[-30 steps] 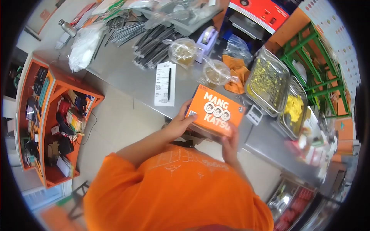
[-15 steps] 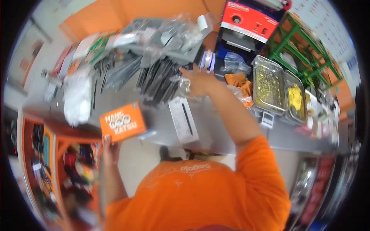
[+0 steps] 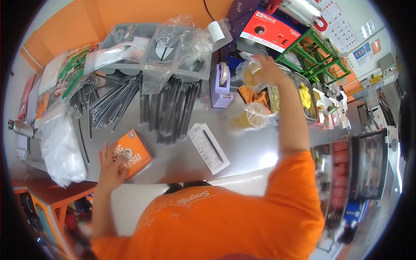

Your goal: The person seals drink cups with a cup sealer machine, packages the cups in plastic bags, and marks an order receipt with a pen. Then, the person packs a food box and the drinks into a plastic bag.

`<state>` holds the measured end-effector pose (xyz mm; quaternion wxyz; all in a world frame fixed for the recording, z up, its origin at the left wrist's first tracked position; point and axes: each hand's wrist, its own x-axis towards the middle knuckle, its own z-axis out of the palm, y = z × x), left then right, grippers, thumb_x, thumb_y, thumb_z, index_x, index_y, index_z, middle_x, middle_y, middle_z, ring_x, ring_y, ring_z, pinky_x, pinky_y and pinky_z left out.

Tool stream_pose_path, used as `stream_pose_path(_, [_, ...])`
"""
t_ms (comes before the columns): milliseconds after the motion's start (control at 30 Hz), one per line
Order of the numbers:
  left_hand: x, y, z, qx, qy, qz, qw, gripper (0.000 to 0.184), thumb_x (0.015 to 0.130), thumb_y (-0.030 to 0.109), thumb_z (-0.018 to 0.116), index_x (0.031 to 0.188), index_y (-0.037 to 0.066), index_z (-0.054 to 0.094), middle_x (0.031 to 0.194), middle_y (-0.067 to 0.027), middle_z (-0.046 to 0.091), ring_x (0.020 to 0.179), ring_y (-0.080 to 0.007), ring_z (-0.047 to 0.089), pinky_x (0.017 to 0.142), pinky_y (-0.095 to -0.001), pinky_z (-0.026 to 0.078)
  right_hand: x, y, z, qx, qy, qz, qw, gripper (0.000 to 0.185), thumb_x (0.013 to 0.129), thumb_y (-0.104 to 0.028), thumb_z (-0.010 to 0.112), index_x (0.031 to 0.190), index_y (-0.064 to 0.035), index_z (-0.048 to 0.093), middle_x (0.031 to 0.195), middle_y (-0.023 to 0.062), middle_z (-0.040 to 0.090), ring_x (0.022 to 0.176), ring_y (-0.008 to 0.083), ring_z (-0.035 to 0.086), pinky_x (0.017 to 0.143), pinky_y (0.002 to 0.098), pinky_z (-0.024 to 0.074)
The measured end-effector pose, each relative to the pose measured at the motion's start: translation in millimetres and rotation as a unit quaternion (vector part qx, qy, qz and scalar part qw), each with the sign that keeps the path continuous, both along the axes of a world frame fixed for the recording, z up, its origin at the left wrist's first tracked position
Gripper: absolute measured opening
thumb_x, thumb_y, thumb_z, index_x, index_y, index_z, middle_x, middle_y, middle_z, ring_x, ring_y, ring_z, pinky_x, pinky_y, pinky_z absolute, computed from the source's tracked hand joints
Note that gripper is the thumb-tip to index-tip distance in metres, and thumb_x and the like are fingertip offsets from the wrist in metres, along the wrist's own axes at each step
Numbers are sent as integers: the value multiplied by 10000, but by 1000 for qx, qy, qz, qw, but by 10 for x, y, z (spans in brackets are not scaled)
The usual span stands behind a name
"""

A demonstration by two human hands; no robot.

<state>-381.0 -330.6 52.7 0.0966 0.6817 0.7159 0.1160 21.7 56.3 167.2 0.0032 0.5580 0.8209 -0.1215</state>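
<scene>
My left hand (image 3: 112,171) rests at the left side of an orange printed box (image 3: 133,155) on the metal counter. Its fingers are spread, some lying on the box top. Out to the right, my right hand (image 3: 268,71) is closed at the side of a clear plastic cup (image 3: 250,74) with yellowish contents; blur and the hand hide part of the grip. A second cup in clear plastic (image 3: 251,118) stands nearer to me. Between the hands lie a paper receipt (image 3: 203,151) with a black pen (image 3: 212,145) on it and bundles of black straws (image 3: 171,110).
A purple tape dispenser (image 3: 221,89) stands by a red and blue sealing machine (image 3: 269,32). Behind the straws sits a grey divided bin (image 3: 149,58). White plastic bags (image 3: 63,147) lie left; an orange cloth (image 3: 251,94) and a metal tray with yellow food (image 3: 305,97) lie right.
My left hand has brought the orange box down onto the counter and its fingers have spread. My right hand has moved from the straws rightward to the plastic cup. The view has shifted.
</scene>
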Motion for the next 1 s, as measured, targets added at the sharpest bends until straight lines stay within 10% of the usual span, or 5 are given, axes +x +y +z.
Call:
stream_pose_path(233, [121, 62, 59, -57, -2, 9, 998, 404, 578, 263, 731, 900, 113, 539, 1378, -192, 285, 1274, -441, 221, 987, -619, 137, 60, 348, -856, -62, -39, -76, 994, 904, 589, -380, 745, 1352, -188, 301, 1255, 256, 384, 1170, 424, 395, 993, 411, 336])
stream_pose_path(300, [193, 41, -35, -41, 16, 21, 999, 435, 530, 257, 742, 857, 82, 515, 1384, -208, 267, 1263, -450, 229, 982, -601, 153, -205, -145, -591, 169, -175, -56, 968, 821, 649, -428, 703, 1331, -140, 349, 1306, 231, 347, 1153, 412, 429, 959, 408, 371])
stream_pose_path(467, [32, 38, -53, 10, -33, -18, 999, 545, 464, 253, 765, 889, 58, 485, 1396, -223, 237, 1223, -427, 292, 946, -547, 230, -661, -774, -1217, -45, 519, -293, 802, 465, 844, -343, 537, 1110, 38, 552, 1043, 183, 591, 949, 261, 552, 830, 364, 405])
stream_pose_path(800, [14, 60, -180, 2, 38, 126, 991, 664, 492, 268, 753, 1058, 139, 432, 1344, -218, 277, 1192, -387, 326, 913, -533, 266, -796, -1094, -1766, 145, 618, -250, 731, 160, 864, -154, 546, 743, -50, 525, 587, -4, 458, 476, 86, 388, 433, 262, 322])
stream_pose_path(1000, [-6, 111, -229, 2, 16, 149, 989, 647, 498, 294, 735, 1044, 147, 422, 1328, -214, 293, 1189, -379, 323, 913, -532, 252, -670, -1128, -2322, -25, 716, -341, 609, 183, 881, -171, 535, 725, -96, 472, 562, -33, 402, 451, 66, 360, 399, 224, 300])
